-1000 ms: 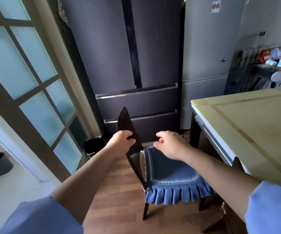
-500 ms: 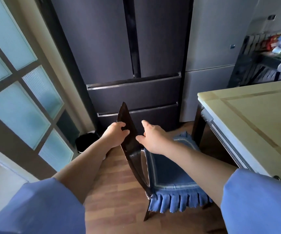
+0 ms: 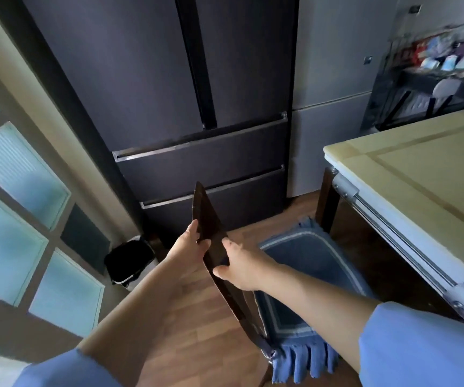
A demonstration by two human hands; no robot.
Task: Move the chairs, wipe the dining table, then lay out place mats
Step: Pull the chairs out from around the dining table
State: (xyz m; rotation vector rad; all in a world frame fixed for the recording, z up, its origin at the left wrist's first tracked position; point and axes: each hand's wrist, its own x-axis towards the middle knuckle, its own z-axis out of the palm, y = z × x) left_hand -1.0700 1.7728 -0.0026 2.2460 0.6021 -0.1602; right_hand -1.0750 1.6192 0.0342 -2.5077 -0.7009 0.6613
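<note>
Single view: head-worn wide-angle camera looking forward and steeply down, standing above and behind chair [image 3: 208, 219], near enough for its backrest to be filling frame centre. Facing dark fridge [image 3: 141, 79] ahead; dining table [image 3: 420, 169] corner showing at right, glazed door [image 3: 16, 205] bowing at left under lens distortion

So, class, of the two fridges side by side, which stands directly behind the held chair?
The dark fridge, left of the grey fridge; the chair back overlaps its two drawers.

One chair [image 3: 208, 219], one table [image 3: 420, 177], one bin [image 3: 130, 258], two fridges [image 3: 155, 79] [image 3: 337, 65] (adjacent), two hands [image 3: 191, 247] [image 3: 242, 269].
</note>
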